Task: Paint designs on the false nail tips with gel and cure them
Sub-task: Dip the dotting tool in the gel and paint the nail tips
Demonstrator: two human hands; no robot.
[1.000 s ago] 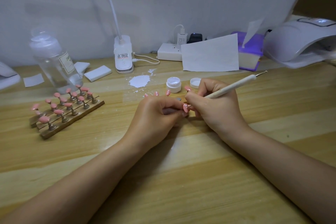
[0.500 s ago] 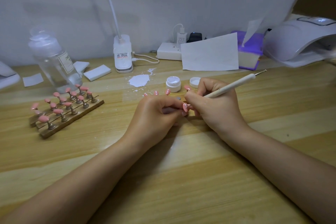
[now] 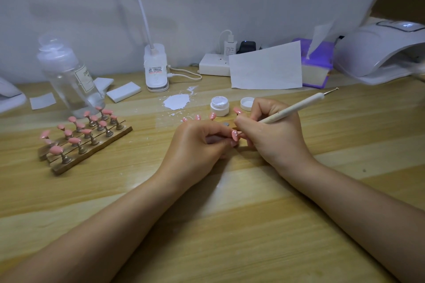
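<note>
Bench: pale wood grain; all items are carried on it, and both forearms are laid across it.
Curing lamp: white, domed, set at the far right edge.
Paper sheet: propped upright at the rear, just left of a purple tissue box.
Clear bottle: stood at the left rear, behind the rack.
Nail rack: wooden strips at the left, on which pink tips are mounted on small metal stands.
Left hand: grip closed on a stand; its fingers are curled round it, and the stand itself is largely hidden.
Right hand: grip closed on the dotting pen, which is held pencil-fashion with its metal end pointed up and to the right.
Gel spill: white patch dried on the bench beyond the hands.
Gel pot: white, open, just beyond the hands; its lid is laid beside it on the right.
Worked nail tip: pink, white dots noted, held between the two hands; the pen's working end appears to be at it, though contact cannot be confirmed.
Dotted tips: a short row seen just above the left knuckles.
</note>
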